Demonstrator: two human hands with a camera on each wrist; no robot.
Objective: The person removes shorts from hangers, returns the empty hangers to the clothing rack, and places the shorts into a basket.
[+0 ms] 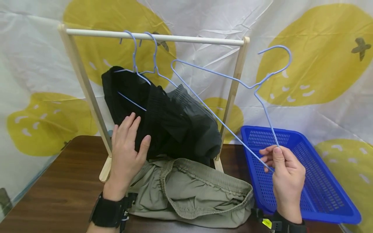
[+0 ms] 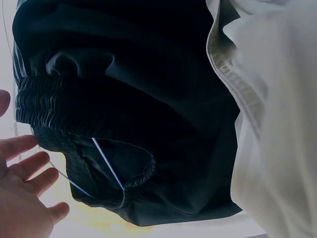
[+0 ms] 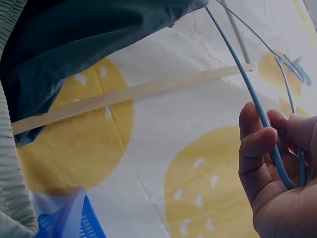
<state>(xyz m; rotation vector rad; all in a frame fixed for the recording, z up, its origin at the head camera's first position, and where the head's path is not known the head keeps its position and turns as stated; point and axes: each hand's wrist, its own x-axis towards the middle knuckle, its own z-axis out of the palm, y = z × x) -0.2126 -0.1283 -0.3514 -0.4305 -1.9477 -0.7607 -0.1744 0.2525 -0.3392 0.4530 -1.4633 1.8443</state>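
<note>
My right hand (image 1: 287, 174) grips one corner of a blue wire hanger (image 1: 227, 124), its hook up at the right. In the right wrist view the fingers curl round that hanger's bent end (image 3: 285, 173). My left hand (image 1: 126, 149) is held with straight, spread fingers in front of black shorts (image 1: 131, 100) on the rack. The left wrist view shows its fingers (image 2: 34, 166) beside the gathered waistband (image 2: 39, 101). Grey shorts (image 1: 201, 126) hang behind the black ones, on a second hanger. Khaki shorts (image 1: 204, 191) lie on the table below, waistband spread.
A small clothes rack with a white rail (image 1: 198, 39) and wooden posts (image 1: 87, 94) stands on the brown table (image 1: 49, 181). To its right sits a blue perforated basket (image 1: 320, 181). A white cloth with yellow fruit prints (image 1: 317, 55) hangs behind.
</note>
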